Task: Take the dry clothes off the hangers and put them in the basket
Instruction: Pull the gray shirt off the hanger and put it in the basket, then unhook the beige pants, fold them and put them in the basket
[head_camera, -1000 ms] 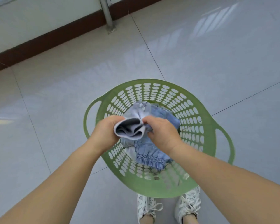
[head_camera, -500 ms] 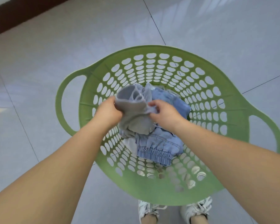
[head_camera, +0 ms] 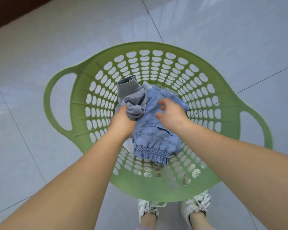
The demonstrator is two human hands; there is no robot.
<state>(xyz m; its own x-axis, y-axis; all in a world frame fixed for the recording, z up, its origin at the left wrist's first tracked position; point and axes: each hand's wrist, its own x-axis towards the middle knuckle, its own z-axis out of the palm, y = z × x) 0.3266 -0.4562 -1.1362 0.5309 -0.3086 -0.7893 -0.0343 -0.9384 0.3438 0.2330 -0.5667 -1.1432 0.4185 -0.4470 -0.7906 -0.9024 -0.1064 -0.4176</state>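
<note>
Inside basket [head_camera: 83, 103], grey garment [head_camera: 131, 100] cuff points away.

**Floor and what rests on it**

We see a pale tiled floor [head_camera: 223, 30] carrying a green perforated basket [head_camera: 206, 90], which surrounds both hands. Two white sneakers [head_camera: 196, 205] stand just behind our wrists, touching the basket's near rim.

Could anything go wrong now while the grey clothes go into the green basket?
Maybe. The left hand grips the grey garment, so lifting away could drag it back out. The green basket has holes, so fingers or fabric might catch. It sits right by the white shoes, so a step forward could bump it.
</note>
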